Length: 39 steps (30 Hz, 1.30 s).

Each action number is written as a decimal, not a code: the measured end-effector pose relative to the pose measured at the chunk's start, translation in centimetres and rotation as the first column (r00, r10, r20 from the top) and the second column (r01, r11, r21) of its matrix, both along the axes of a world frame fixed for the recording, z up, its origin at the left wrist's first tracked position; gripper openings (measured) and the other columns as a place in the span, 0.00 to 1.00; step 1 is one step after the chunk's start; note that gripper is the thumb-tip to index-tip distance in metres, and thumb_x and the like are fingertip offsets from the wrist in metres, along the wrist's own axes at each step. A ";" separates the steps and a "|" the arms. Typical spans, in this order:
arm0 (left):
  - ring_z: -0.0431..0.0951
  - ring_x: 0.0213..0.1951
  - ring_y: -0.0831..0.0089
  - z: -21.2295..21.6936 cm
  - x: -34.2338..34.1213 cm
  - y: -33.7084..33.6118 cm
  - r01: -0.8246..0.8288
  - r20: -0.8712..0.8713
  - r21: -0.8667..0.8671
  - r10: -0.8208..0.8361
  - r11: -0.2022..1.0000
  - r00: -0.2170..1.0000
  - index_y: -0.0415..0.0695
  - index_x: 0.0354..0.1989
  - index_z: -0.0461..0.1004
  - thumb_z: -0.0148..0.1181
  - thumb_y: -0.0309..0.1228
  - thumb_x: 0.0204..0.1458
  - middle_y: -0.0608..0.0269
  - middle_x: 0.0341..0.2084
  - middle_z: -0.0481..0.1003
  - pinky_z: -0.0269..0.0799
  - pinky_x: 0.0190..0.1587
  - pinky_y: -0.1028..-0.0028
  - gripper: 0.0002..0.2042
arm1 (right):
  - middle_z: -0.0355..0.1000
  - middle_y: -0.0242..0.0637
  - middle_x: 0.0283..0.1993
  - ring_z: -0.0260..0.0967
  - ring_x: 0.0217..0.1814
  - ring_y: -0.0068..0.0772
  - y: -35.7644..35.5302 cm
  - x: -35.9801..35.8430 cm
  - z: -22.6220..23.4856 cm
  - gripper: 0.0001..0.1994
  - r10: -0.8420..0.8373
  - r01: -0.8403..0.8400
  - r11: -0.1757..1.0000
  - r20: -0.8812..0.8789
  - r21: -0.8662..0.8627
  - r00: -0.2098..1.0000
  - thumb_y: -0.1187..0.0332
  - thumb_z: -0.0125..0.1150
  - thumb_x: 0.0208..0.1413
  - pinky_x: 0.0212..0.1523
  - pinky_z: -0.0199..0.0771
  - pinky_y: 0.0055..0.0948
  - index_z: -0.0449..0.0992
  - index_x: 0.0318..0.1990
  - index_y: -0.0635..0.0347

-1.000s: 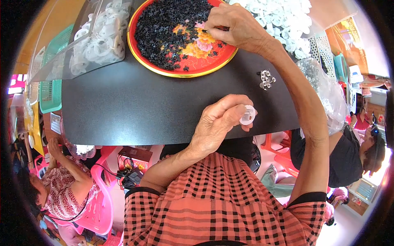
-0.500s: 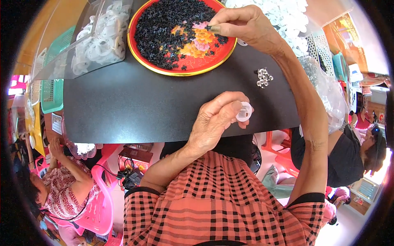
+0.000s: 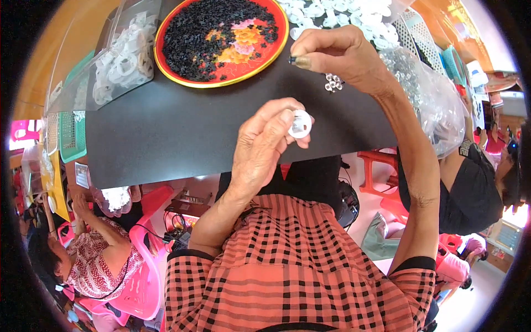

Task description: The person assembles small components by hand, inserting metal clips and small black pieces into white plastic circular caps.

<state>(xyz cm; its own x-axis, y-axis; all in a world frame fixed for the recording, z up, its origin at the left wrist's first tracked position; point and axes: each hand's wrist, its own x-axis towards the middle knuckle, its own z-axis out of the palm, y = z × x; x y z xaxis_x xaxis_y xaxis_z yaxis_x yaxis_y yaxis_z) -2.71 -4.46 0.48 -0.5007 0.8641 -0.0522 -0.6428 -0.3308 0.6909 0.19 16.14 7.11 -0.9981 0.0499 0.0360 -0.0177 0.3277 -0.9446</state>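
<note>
Near the table's front edge, my left hand (image 3: 260, 138) is closed around a white round plastic part (image 3: 300, 125), its hollow side facing up. My right hand (image 3: 351, 61) hovers higher up, to the right of the tray, thumb and forefinger pinching a small black piece (image 3: 292, 60). A gap separates that piece from the white part. The round red tray (image 3: 276, 48) has a gold rim and a flower pattern. Many small black pieces (image 3: 204, 39) cover much of it. Partly below my right hand lies a little cluster of clear shiny pieces (image 3: 333, 83).
A transparent box of white parts (image 3: 124, 61) stands at the left. White parts (image 3: 332, 14) are heaped at the far right, above a plastic bag of clear pieces (image 3: 431, 99). A green basket (image 3: 74, 135) is at the far left. Other people sit on both sides.
My right hand has moved off the tray's edge, toward me, with the black piece in its fingertips. The view has shifted, so the tray now appears farther left and higher.
</note>
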 end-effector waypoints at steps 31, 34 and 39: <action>0.70 0.30 0.84 1.3 1.1 2.0 -0.172 -0.540 -0.120 0.081 0.978 0.838 0.37 0.39 0.72 0.53 0.22 0.55 0.68 0.28 0.72 0.68 0.34 0.82 0.06 | 0.71 0.31 0.29 0.63 0.33 0.21 -1.5 7.6 -0.7 0.03 -0.044 0.058 0.987 -0.096 0.152 0.994 0.81 0.58 0.45 0.36 0.63 0.21 0.75 0.30 0.66; 0.70 0.30 0.84 1.2 1.1 2.1 -0.161 -0.510 -0.100 0.089 0.982 0.855 0.37 0.39 0.72 0.53 0.22 0.55 0.68 0.27 0.72 0.68 0.34 0.82 0.06 | 0.71 0.31 0.29 0.63 0.33 0.21 -1.4 7.6 -0.7 0.03 -0.038 0.051 0.987 -0.089 0.150 0.995 0.80 0.58 0.46 0.36 0.63 0.22 0.75 0.30 0.66; 0.70 0.29 0.83 1.2 1.1 2.1 -0.166 -0.505 -0.135 0.076 0.977 0.859 0.37 0.39 0.72 0.54 0.22 0.54 0.68 0.28 0.72 0.68 0.34 0.82 0.06 | 0.70 0.28 0.25 0.62 0.26 0.14 -1.3 7.4 -1.3 0.06 -0.039 0.074 0.982 -0.195 0.175 0.980 0.72 0.60 0.49 0.29 0.63 0.19 0.77 0.31 0.65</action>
